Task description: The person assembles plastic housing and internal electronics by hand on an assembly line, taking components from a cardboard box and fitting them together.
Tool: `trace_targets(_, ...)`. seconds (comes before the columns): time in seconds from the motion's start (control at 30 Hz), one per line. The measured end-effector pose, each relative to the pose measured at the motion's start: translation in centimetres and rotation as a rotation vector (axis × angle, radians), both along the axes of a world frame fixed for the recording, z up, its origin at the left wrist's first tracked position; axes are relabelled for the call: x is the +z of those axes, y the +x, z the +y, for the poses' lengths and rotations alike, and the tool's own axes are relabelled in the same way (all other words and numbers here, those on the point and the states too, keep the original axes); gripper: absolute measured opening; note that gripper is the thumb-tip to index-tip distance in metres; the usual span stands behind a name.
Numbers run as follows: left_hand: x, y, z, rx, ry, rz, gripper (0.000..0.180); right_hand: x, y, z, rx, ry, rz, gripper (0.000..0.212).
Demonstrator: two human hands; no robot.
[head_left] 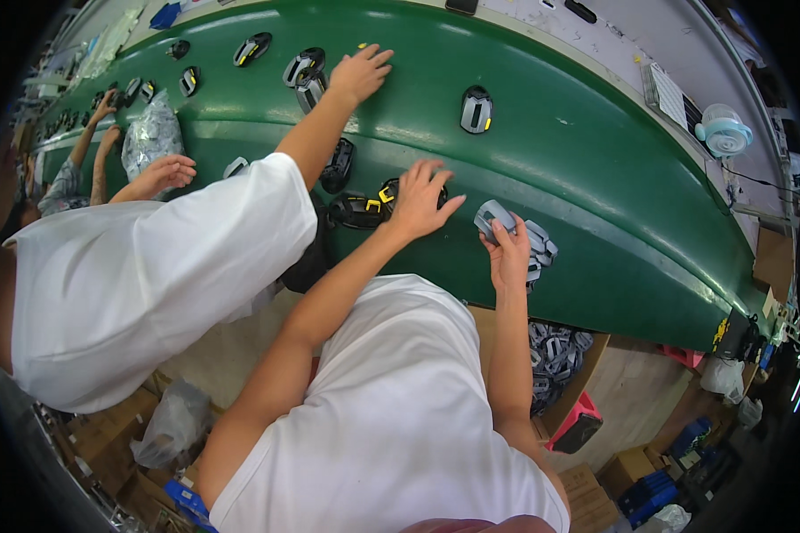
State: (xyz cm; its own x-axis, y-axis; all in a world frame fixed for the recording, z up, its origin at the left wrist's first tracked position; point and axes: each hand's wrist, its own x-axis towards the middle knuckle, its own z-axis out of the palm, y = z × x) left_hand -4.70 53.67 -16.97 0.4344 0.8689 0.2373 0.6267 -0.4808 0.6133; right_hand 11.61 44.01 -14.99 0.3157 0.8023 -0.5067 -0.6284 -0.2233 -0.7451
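My left hand (420, 202) reaches over the green surface with its fingers spread. Under and beside its fingers lies a black part with yellow pieces (388, 190), partly covered by the hand; whether the fingers touch it I cannot tell. Another black and yellow part (356, 211) sits just left of it. Between thumb and fingers, my right hand (509, 253) holds a grey plastic cover (493, 216), closed on it. Right beside that hand, several similar grey covers (540, 244) lie in a pile near the front edge.
At left, a co-worker in a white shirt (160, 275) stretches one hand (360, 75) across the green belt (587, 151). Assembled black-and-grey units (476, 111) lie farther back. Below the right edge stands a box of grey parts (596, 360). A small fan (724, 131) is at far right.
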Motion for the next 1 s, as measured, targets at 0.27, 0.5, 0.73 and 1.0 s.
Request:
trace_targets(0.27, 6.9, 1.0, -2.1, -0.263, -0.503, -0.503, 0.023, 5.2, -2.6, -0.8, 0.15, 0.142, -0.283, 0.026)
trace_targets(0.5, 6.8, 0.1, -3.1, -0.336, -1.066, -0.692, 0.029, 5.6, -2.2, -1.3, 0.342, 0.229, -0.409, 0.019)
trace_targets(0.73, -1.4, 1.8, -1.4, 0.05, -0.158, 0.119, 0.065, 1.0, 0.4, -3.5, -0.146, 0.114, -0.109, 0.019)
trace_targets(1.0, -4.3, 1.4, -3.4, -0.196, -0.09, 0.373, 0.07, -1.1, 2.5, -5.6, 0.057, -0.023, -0.217, 0.023)
